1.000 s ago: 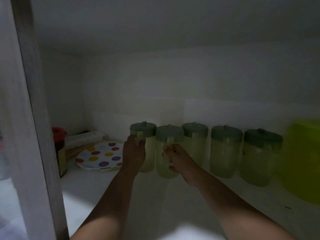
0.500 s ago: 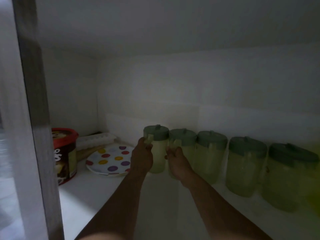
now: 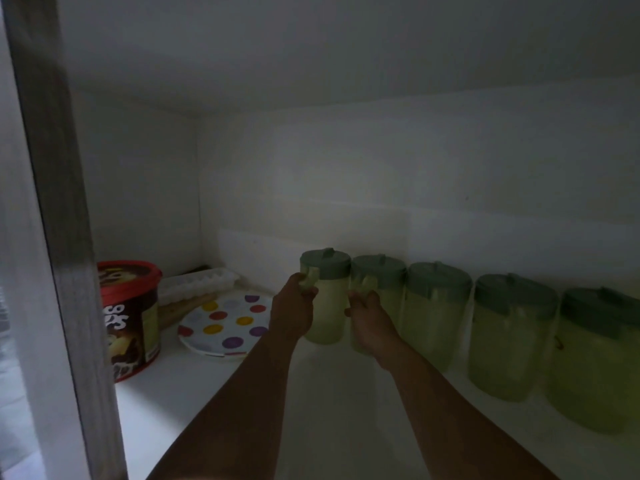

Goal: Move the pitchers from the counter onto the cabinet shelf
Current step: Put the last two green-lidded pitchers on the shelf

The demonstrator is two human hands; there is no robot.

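The shelf (image 3: pixel 311 427) is white and dim, and it has much bare surface in front, between the two arms and toward its near edge. A grey frame post (image 3: pixel 65 237) closes the left side, and the back wall (image 3: pixel 381 202) stands just behind the row of pitchers. Five pitchers stand upright along this wall, side by side, each pale green with a darker green lid. The two at the right, the fifth pitcher (image 3: pixel 595 368) and the fourth pitcher (image 3: pixel 509 337), are near the right edge of the view. The third pitcher (image 3: pixel 433 313) touches its left neighbour. On the left part of the shelf stand a red tub (image 3: pixel 130 317), a dotted plate (image 3: pixel 228 323) and a white tray (image 3: pixel 197 282) in the corner.

The left hand (image 3: pixel 292 313) holds the first pitcher (image 3: pixel 329 303) at its handle, with the fingers curled around it near the lid. The right hand (image 3: pixel 369 317) holds the second pitcher (image 3: pixel 384 296) in the same way, fingers closed on the handle. Both pitchers seem to rest on the shelf, close together, but the hands hide part of their bases.
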